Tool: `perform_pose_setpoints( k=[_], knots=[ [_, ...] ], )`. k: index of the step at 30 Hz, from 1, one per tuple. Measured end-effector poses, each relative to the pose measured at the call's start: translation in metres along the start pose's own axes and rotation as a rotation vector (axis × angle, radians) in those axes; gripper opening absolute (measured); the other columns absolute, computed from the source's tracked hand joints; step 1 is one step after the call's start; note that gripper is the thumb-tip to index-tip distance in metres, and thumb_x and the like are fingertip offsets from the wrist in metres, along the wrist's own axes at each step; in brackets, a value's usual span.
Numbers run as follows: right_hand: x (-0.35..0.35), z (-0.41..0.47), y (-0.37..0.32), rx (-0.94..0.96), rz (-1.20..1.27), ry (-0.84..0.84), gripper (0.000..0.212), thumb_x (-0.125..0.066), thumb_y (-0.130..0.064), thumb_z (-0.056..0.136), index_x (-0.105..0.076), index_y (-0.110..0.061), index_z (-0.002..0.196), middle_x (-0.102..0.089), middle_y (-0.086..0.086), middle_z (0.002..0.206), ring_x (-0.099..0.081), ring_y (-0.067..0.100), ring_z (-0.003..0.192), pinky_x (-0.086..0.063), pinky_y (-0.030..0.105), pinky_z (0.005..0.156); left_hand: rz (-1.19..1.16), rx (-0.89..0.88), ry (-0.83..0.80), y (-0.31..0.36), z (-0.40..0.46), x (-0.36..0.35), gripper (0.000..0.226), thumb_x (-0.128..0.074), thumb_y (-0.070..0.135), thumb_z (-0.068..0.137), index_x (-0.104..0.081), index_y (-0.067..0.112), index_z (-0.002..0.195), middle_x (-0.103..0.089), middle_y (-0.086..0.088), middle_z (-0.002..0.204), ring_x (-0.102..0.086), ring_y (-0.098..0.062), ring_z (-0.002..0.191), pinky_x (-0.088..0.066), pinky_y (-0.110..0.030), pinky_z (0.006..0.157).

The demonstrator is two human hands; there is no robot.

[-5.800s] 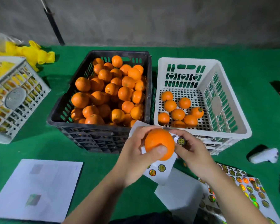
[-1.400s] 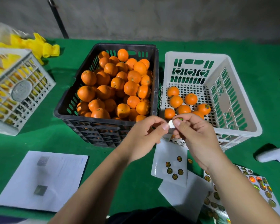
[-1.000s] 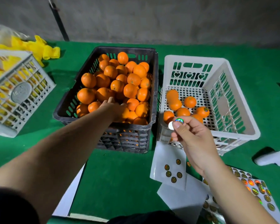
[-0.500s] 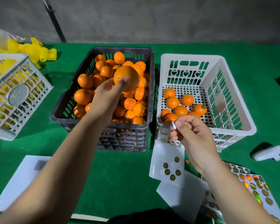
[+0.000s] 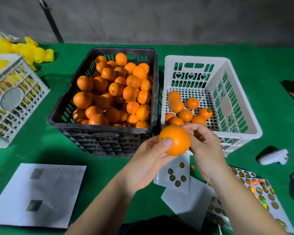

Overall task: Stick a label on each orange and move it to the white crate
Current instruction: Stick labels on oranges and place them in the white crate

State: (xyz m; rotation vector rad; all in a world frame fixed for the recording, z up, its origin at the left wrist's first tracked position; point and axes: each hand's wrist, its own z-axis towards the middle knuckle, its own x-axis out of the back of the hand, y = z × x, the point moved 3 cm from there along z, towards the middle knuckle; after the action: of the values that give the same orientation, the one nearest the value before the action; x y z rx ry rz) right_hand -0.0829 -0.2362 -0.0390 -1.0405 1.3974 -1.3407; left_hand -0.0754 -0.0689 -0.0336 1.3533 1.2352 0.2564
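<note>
Left hand (image 5: 148, 164) grips the orange (image 5: 175, 140) over the bench (image 5: 41, 150), near the label sheet (image 5: 174, 173). Right hand (image 5: 204, 146) curled against its far side; the label itself is hidden. Labelling step, I judge. Next: press flat, then into the white crate (image 5: 241, 106). Half a second ago the orange was above the black crate (image 5: 102, 134).

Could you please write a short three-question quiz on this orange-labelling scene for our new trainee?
1. True or false: the white crate holds more oranges than the black crate.
2. Which hand holds the orange from below? A) left hand B) right hand
3. Fill in: the small sheet with five stickers lies on the ____ cloth.

Key: 1 false; 2 A; 3 green.
</note>
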Motion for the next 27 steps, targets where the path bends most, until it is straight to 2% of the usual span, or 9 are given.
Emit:
perform_pose_setpoints(
  k=[3,5,7,10,14,20,23,25,27],
  knots=[
    [0.003,0.0,0.001,-0.039,0.009,-0.019,0.011,-0.072,-0.029,0.092,-0.078,-0.024,0.099,-0.073,0.017,0.102,-0.067,0.029,0.093,-0.056,0.059,0.091,-0.029,-0.006,0.025,-0.006,0.001,0.002,0.077,-0.092,0.053,0.073,-0.066,0.016,0.136,-0.07,-0.006,0.139,-0.063,-0.022,0.134,-0.053,-0.032,0.107],
    [0.004,0.0,0.001,-0.071,0.035,-0.042,0.014,-0.073,-0.034,0.088,-0.078,-0.024,0.096,-0.072,0.017,0.093,-0.064,0.023,0.082,-0.056,0.047,0.078,-0.043,-0.013,0.024,-0.007,0.001,0.003,0.087,-0.091,0.05,0.076,-0.055,0.011,0.145,-0.066,-0.009,0.144,-0.061,-0.023,0.137,-0.051,-0.034,0.111],
    [0.004,0.0,0.004,-0.105,0.044,-0.082,0.012,-0.073,-0.033,0.087,-0.078,-0.024,0.094,-0.07,0.009,0.082,-0.06,0.016,0.074,-0.051,0.035,0.071,-0.06,-0.019,0.044,-0.009,0.001,0.004,0.097,-0.093,0.05,0.073,-0.05,0.008,0.149,-0.063,-0.013,0.148,-0.059,-0.025,0.139,-0.049,-0.038,0.114],
    [0.006,-0.001,0.009,-0.119,0.044,-0.111,0.011,-0.072,-0.029,0.088,-0.079,-0.025,0.095,-0.068,0.003,0.077,-0.057,0.015,0.072,-0.049,0.032,0.07,-0.074,-0.038,0.055,-0.009,0.001,0.007,0.092,-0.095,0.048,0.071,-0.054,0.009,0.143,-0.065,-0.015,0.145,-0.06,-0.027,0.137,-0.051,-0.037,0.113],
    [0.006,-0.003,0.009,-0.088,0.041,-0.083,0.011,-0.073,-0.032,0.089,-0.079,-0.025,0.096,-0.069,0.002,0.08,-0.058,0.014,0.072,-0.049,0.032,0.071,-0.076,-0.056,0.036,-0.01,0.002,0.006,0.076,-0.089,0.043,0.079,-0.057,0.01,0.139,-0.066,-0.014,0.144,-0.06,-0.025,0.137,-0.05,-0.034,0.112],
    [0.008,-0.008,0.013,-0.076,0.06,-0.008,0.013,-0.079,-0.034,0.089,-0.078,-0.023,0.097,-0.072,0.002,0.094,-0.059,0.014,0.083,-0.047,0.04,0.084,-0.188,-0.021,0.099,-0.016,0.005,0.007,0.102,-0.098,0.052,0.063,-0.054,0.005,0.142,-0.069,-0.012,0.139,-0.064,-0.023,0.133,-0.056,-0.031,0.104],
    [0.011,-0.009,0.01,-0.076,0.285,0.062,0.005,-0.074,-0.026,0.093,-0.076,-0.022,0.093,-0.067,0.003,0.088,-0.057,0.015,0.077,-0.046,0.035,0.075,-0.211,-0.029,0.127,-0.018,0.007,0.01,0.101,-0.1,0.051,0.06,-0.056,0.007,0.14,-0.072,-0.01,0.135,-0.066,-0.022,0.13,-0.057,-0.031,0.102],
    [0.019,-0.007,0.001,-0.059,0.431,0.113,0.009,-0.069,-0.019,0.093,-0.076,-0.024,0.091,-0.064,-0.002,0.083,-0.055,0.013,0.072,-0.043,0.03,0.073,-0.246,-0.037,0.176,-0.019,0.006,0.018,0.108,-0.102,0.051,0.056,-0.054,0.007,0.142,-0.072,-0.009,0.134,-0.067,-0.022,0.129,-0.055,-0.035,0.108],
    [0.024,-0.007,-0.012,-0.016,0.335,0.079,0.006,-0.073,-0.024,0.088,-0.078,-0.025,0.09,-0.063,-0.002,0.08,-0.053,0.013,0.071,-0.044,0.029,0.075,-0.182,-0.061,0.171,-0.019,0.004,0.026,0.104,-0.099,0.053,0.061,-0.053,0.009,0.143,-0.071,-0.008,0.137,-0.064,-0.022,0.133,-0.048,-0.039,0.117]
  ],
)
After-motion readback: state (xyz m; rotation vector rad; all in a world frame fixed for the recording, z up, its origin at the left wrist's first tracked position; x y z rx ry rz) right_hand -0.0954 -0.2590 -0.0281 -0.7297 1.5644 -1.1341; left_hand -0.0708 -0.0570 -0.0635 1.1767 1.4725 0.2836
